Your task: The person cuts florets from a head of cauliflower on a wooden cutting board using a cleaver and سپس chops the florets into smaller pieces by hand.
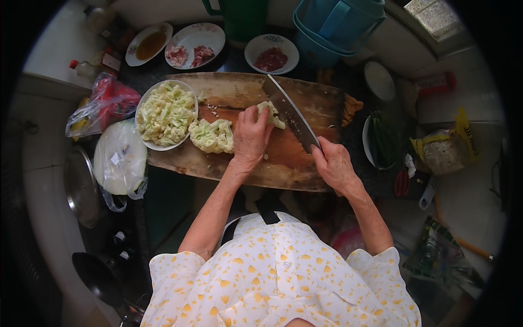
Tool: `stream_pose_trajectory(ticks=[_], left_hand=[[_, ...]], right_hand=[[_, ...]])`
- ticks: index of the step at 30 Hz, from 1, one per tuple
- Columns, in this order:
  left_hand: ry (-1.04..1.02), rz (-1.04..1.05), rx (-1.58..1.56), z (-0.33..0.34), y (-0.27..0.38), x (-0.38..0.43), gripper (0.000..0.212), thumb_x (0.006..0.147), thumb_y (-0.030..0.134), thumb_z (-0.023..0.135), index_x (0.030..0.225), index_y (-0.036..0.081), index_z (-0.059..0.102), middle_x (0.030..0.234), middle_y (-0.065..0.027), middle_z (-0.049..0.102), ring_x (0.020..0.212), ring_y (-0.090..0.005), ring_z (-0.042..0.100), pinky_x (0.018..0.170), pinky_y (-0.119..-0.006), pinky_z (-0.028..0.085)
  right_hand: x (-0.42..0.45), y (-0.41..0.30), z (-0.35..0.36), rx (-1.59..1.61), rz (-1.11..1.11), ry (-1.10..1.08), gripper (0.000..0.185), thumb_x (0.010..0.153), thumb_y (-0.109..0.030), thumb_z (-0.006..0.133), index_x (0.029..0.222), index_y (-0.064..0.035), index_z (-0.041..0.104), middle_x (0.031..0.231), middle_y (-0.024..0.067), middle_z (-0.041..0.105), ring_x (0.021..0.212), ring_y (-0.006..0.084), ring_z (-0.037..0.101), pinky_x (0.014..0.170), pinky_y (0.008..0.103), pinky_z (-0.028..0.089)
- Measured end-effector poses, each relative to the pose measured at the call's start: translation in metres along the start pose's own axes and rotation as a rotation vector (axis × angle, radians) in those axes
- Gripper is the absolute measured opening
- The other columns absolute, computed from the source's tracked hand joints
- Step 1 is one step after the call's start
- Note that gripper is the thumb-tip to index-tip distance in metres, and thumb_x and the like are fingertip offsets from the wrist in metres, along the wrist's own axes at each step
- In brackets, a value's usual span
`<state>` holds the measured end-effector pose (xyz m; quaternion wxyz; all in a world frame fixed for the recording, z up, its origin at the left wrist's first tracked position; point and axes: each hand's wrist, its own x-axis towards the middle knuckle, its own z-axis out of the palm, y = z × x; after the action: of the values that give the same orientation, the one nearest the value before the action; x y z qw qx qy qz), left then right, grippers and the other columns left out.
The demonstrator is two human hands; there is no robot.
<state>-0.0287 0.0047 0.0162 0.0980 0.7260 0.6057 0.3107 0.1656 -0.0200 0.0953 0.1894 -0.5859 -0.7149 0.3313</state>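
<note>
On the wooden cutting board (302, 171), my left hand (252, 133) holds a cauliflower floret (276, 116) with its fingertips. My right hand (335, 165) grips the handle of a cleaver (292, 116), whose broad blade slants just right of the floret, with small crumbs stuck on its face. A larger cauliflower piece (210, 135) lies on the board against the left side of my left hand. Beside it, over the board's left end, a white bowl (148, 143) is heaped with cut cauliflower florets (165, 112). Small crumbs are scattered on the wood.
Behind the board stand a dish of brown liquid (151, 45), an oval plate of meat (195, 45), a bowl of meat (271, 57) and a blue bucket (327, 32). Wrapped melon (121, 157) lies left; green vegetables (384, 139) and red-handled scissors (401, 183) lie right.
</note>
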Motion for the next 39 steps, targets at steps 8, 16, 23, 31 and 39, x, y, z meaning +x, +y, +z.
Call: stream_pose_trajectory(ticks=[8,16,23,31,39], left_hand=[[0.221,0.091,-0.033,0.032,-0.012,-0.003,0.029,0.075,0.002,0.064,0.104,0.002,0.059,0.105,-0.0139,0.054,0.093,-0.0318,0.053,0.079,-0.038,0.046],[0.243,0.053,-0.082,0.035,-0.012,-0.010,0.027,0.075,-0.002,0.062,0.101,0.000,0.058,0.102,-0.0158,0.054,0.092,-0.0326,0.054,0.078,-0.038,0.046],[0.246,0.046,-0.085,0.032,-0.010,-0.012,0.026,0.074,0.001,0.063,0.100,0.002,0.058,0.100,-0.0136,0.053,0.088,-0.0309,0.054,0.073,-0.038,0.048],[0.262,0.055,-0.060,0.028,-0.013,-0.006,0.027,0.075,-0.001,0.060,0.102,0.001,0.058,0.102,-0.0142,0.054,0.090,-0.0319,0.054,0.077,-0.039,0.046],[0.232,-0.036,-0.159,0.025,-0.011,-0.010,0.025,0.075,0.000,0.061,0.100,-0.001,0.056,0.101,-0.0161,0.053,0.091,-0.0347,0.053,0.078,-0.040,0.046]], right_hand=[[0.017,0.006,-0.009,-0.164,-0.065,-0.191,0.016,0.085,-0.013,0.050,0.080,0.0014,0.054,0.070,0.0233,0.058,0.071,0.0425,0.056,0.063,0.0489,0.044],[0.029,0.004,-0.013,-0.104,0.043,-0.355,0.018,0.086,-0.012,0.049,0.079,0.0048,0.052,0.072,0.0265,0.058,0.074,0.0447,0.056,0.066,0.0494,0.044],[0.031,0.013,0.037,-0.234,-0.076,-0.131,0.016,0.085,-0.011,0.050,0.080,0.0037,0.051,0.071,0.0264,0.058,0.073,0.0450,0.057,0.066,0.0510,0.045],[0.031,0.012,0.022,-0.064,-0.084,-0.051,0.019,0.086,-0.017,0.051,0.082,0.0012,0.053,0.073,0.0248,0.059,0.073,0.0431,0.058,0.066,0.0496,0.045],[0.025,-0.018,-0.006,-0.320,-0.091,-0.233,0.021,0.086,-0.017,0.050,0.081,0.0030,0.053,0.074,0.0266,0.059,0.075,0.0428,0.058,0.068,0.0490,0.045]])
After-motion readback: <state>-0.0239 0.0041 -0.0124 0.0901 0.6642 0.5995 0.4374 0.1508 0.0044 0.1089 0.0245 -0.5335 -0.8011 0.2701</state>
